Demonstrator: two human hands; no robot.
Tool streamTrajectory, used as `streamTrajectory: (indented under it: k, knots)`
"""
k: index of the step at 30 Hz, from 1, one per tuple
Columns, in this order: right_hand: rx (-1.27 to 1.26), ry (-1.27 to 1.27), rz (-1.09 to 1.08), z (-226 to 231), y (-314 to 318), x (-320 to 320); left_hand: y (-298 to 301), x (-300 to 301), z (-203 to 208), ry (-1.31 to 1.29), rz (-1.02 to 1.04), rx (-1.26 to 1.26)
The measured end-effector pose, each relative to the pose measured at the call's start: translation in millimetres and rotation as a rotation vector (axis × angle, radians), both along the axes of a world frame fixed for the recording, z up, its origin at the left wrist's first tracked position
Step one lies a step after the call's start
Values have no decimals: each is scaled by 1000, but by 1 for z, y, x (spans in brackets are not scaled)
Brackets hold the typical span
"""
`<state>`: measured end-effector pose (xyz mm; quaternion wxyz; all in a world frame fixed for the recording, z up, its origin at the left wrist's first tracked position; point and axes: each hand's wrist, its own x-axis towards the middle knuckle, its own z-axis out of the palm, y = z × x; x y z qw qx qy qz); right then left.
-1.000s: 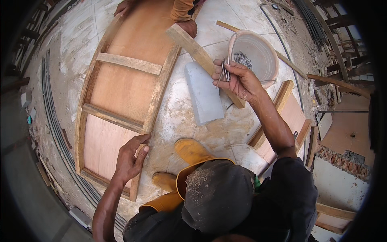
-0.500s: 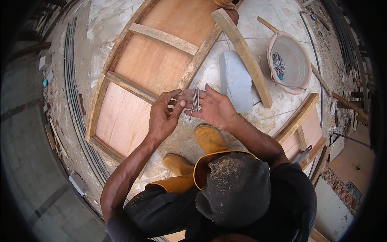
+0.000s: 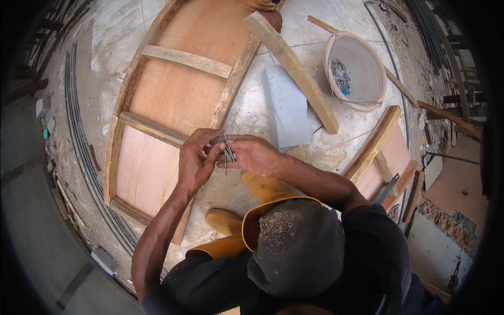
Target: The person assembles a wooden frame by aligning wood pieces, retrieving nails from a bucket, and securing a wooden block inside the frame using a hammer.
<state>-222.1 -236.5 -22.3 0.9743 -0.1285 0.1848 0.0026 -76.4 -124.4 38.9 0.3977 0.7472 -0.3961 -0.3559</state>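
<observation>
Several long metal nails [image 3: 228, 153] lie bunched across the fingers of my right hand [image 3: 258, 156], which is half curled around them with the palm turned up. My left hand [image 3: 197, 160] meets it from the left, thumb and fingers pinched on the nails' near side. How many nails the left fingers grip is hidden. Both hands are above the floor, beside the lower right corner of a curved wooden frame [image 3: 223, 107] backed with plywood. More nails [image 3: 340, 76] lie in a pale bucket [image 3: 367, 63] at the far right.
A light grey block [image 3: 286, 107] lies on the tiles, with a wooden batten [image 3: 294, 71] leaning over it. Another wooden frame [image 3: 370, 149] and a saw [image 3: 387, 188] are at the right. Thin bars [image 3: 79, 126] run along the left. Another person's limb [image 3: 270, 18] shows at the top.
My right hand has turned and curled its fingers inward over the nails. The left thumb and fingers have closed in on them. The whole view has shifted a little, moving the surroundings leftward.
</observation>
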Motion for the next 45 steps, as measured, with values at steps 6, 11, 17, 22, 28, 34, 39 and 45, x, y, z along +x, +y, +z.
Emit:
streamTrajectory:
  k: [6, 11, 17, 22, 28, 34, 39, 45]
  knots:
    - [-114, -31, 98, -3, 6, -2, 8, 2, -10, 164, 20, -48]
    - [-241, -67, 155, 0, 7, 0, 7, 2, -5, 304, 153, 24]
    - [-268, -60, 132, 5, 6, 1, 2, 8, 3, 505, 246, 123]
    - [-220, -14, 172, 8, 7, 5, 7, 12, -1, 467, 214, 158]
    - [-121, -8, 138, 9, 7, 2, 14, 13, -17, 391, 119, 23]
    - [-60, 30, 113, 15, 6, 3, 17, 16, -19, 389, 104, -15]
    - [-57, 60, 72, 10, 5, 2, 12, 19, 4, -160, -176, -74]
    - [-43, 82, 67, 5, 4, -2, 14, 18, -3, -478, -396, -135]
